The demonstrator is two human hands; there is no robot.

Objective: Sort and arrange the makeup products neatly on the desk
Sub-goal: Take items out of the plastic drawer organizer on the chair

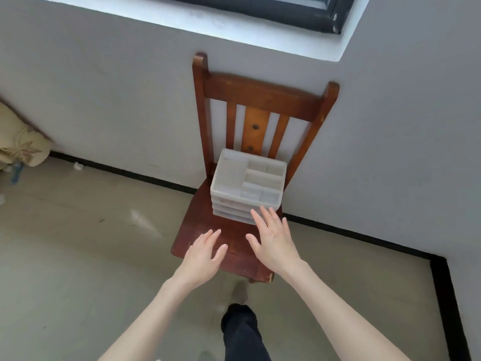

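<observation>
A translucent white plastic organizer (247,182) with several top compartments and stacked drawers stands on the seat of a brown wooden chair (208,230), close to the backrest. Its compartments look empty. My left hand (205,252) hovers over the front of the seat with fingers straight, apart from the organizer. My right hand (273,238) reaches out with fingers spread, its fingertips at the organizer's lower front corner; contact cannot be told. Neither hand holds anything. No makeup products are in view.
The chair stands against a grey wall (117,100) under a window sill (208,24). A beige patterned bundle (20,144) lies at the left edge. The floor is pale tile with a black skirting line. My dark trouser leg (242,332) shows below.
</observation>
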